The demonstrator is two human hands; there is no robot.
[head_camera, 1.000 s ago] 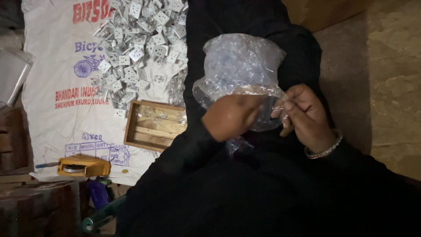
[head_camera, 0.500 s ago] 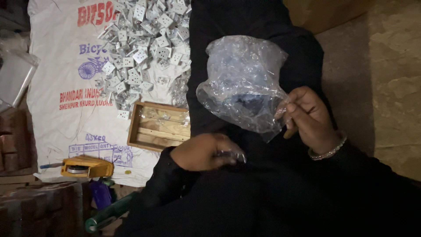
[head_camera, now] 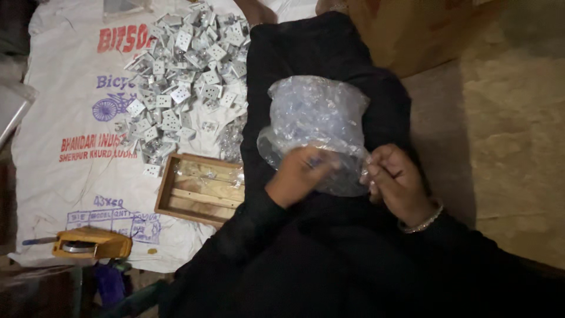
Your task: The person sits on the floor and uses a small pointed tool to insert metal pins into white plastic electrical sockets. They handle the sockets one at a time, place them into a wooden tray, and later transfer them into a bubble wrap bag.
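The right hand point(head_camera: 395, 179) pinches the edge of a crumpled clear plastic bag point(head_camera: 318, 126) between thumb and fingertips, at the bag's lower right rim, and this grip seems to hold the mouth open and steady. A thin metal bangle point(head_camera: 421, 222) circles that wrist. The left hand point(head_camera: 297, 174) sits at the bag's lower left, its fingers curled and pushed into or against the opening; a small bluish thing shows at the fingertips, but whether it is gripped I cannot tell. The bag rests on the person's lap, on the black cloth point(head_camera: 329, 59) of the clothing, with its closed end pointing away from the body, so the mouth faces the hands. To the left of the bag, just beside the lap, lies a shallow rectangular wooden tray point(head_camera: 200, 189) with slats inside, within easy reach of the left hand. Beyond the tray, farther left and up from the bag, a loose heap of small white square plastic plates point(head_camera: 182, 76) spreads over a white woven sack point(head_camera: 65, 176) laid flat on the floor, which keeps the pieces together and off the ground. Well left and below the bag, near the sack's edge, lies a yellow-handled tool point(head_camera: 91, 242).
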